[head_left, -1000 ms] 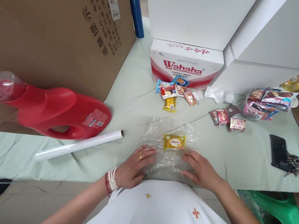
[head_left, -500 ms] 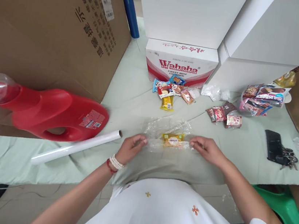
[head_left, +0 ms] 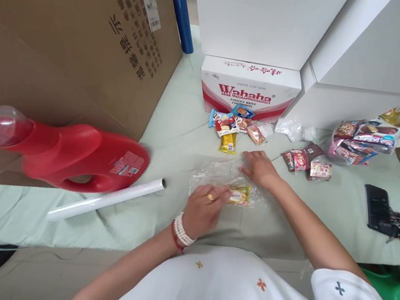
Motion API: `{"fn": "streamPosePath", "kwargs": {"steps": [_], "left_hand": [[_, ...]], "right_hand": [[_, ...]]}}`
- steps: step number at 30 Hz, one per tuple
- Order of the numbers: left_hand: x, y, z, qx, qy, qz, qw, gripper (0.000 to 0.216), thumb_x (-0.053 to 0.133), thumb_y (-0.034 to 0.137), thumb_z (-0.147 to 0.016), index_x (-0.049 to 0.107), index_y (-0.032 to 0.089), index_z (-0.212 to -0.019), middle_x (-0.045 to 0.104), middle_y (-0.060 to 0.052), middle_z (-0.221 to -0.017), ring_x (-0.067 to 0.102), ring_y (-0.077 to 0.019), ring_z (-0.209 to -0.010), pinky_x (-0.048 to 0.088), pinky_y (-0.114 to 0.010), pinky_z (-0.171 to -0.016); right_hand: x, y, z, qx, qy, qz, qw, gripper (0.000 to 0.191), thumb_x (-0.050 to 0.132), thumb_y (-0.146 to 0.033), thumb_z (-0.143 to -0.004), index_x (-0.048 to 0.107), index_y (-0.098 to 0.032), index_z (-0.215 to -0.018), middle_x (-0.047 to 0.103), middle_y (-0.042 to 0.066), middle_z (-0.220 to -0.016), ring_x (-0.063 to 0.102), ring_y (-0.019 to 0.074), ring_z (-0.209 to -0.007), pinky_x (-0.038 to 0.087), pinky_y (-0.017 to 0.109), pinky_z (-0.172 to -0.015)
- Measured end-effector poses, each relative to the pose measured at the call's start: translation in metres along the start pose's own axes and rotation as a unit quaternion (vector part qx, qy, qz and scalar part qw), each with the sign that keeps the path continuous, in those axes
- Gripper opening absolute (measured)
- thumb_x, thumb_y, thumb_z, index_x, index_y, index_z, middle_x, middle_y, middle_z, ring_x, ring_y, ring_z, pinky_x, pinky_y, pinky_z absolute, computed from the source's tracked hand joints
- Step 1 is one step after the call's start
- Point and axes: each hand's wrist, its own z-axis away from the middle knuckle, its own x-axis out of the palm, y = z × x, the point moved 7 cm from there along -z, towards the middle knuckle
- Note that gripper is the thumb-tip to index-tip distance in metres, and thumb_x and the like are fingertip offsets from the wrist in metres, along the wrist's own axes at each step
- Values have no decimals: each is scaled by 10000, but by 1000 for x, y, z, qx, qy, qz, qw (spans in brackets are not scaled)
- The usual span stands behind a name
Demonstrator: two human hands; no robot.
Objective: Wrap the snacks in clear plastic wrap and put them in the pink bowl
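Observation:
A small yellow snack packet (head_left: 240, 194) lies wrapped in a sheet of clear plastic film (head_left: 215, 174) on the pale green tablecloth. My left hand (head_left: 203, 209), with a ring and a bead bracelet, has its fingers curled down over the packet's left end and the film. My right hand (head_left: 258, 167) rests palm down just beyond the packet, pressing on the far edge of the film. A white roll of film (head_left: 105, 199) lies to the left.
A red detergent jug (head_left: 70, 152) lies at left before a big cardboard box (head_left: 54, 27). A Wahaha carton (head_left: 250, 88) stands behind a heap of snacks (head_left: 231, 124). More snacks (head_left: 307, 159), a snack bag (head_left: 366, 135), and a phone with keys (head_left: 379, 213) lie right.
The near film edge was lifted and folded over the packet. My right hand then moved to the far side, and my left hand came down on the packet's left end.

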Motion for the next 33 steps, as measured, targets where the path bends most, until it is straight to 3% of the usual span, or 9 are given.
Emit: {"fn": "streamPosePath", "kwargs": {"steps": [4,12,17,20,23,25,28,30,33], "left_hand": [[59,12,-15,9,-158,-20,987,517,419,121,-951,613,249,-1413,638,-75,-1445,622,-269,-1093,496,-456,-906],[78,-8,-6,-2,-130,43,991,432,446,76,-928,722,205,-1234,762,-122,-1147,685,-254,-1044,556,-433,-912],[38,-30,14,-16,-3,275,961,303,474,148,-893,764,234,-910,790,-72,-967,734,-206,-938,587,-364,-837],[1,-69,16,-156,161,370,901,289,478,257,-915,642,216,-680,703,-45,-718,672,-179,-696,552,-323,-681],[-19,-100,13,-308,282,313,853,331,400,389,-980,629,213,-818,681,-56,-823,647,-190,-777,538,-330,-712],[-15,-102,2,-343,224,216,886,355,450,493,-972,657,207,-1005,698,-95,-1031,646,-232,-984,542,-385,-861],[13,-83,-6,-268,-5,83,960,341,676,516,-839,697,212,-991,682,-132,-1156,600,-316,-1148,501,-470,-974],[27,-71,7,-225,-118,49,966,176,696,388,-831,688,212,-831,694,-114,-1032,631,-305,-1045,514,-438,-899],[24,-64,27,-258,-155,132,944,183,624,292,-862,605,204,-703,627,-24,-731,609,-202,-733,488,-320,-705]], "right_hand": [[16,-14,-19,-10,-92,-34,995,317,644,-294,-949,695,-152,-1228,730,103,-978,616,244,-968,442,301,-831],[21,-49,75,-285,-27,-72,955,348,456,-272,-1053,700,-268,-1301,607,64,-840,487,210,-824,428,300,-749],[54,-41,105,-271,7,-79,959,520,382,-77,-1010,621,-300,-1415,562,79,-941,453,229,-911,449,320,-774],[62,-40,104,-258,6,-84,962,555,376,-45,-991,621,-308,-1414,536,75,-945,445,233,-939,458,340,-819],[61,-43,101,-259,7,-91,962,539,387,-44,-987,651,-303,-1379,525,74,-924,442,236,-937,455,350,-827],[59,-43,100,-259,8,-103,960,517,402,-51,-987,672,-297,-1353,529,78,-915,447,239,-935,456,351,-823],[52,-41,102,-254,7,-135,958,464,420,-111,-1013,676,-305,-1347,543,81,-930,469,232,-931,474,354,-825],[47,-38,106,-256,4,-176,950,417,442,-182,-1033,665,-308,-1362,559,92,-1005,499,231,-982,490,377,-872],[44,-32,112,-251,-9,-236,939,364,497,-282,-1036,671,-285,-1357,567,118,-1122,521,243,-1099,485,433,-969]]}}
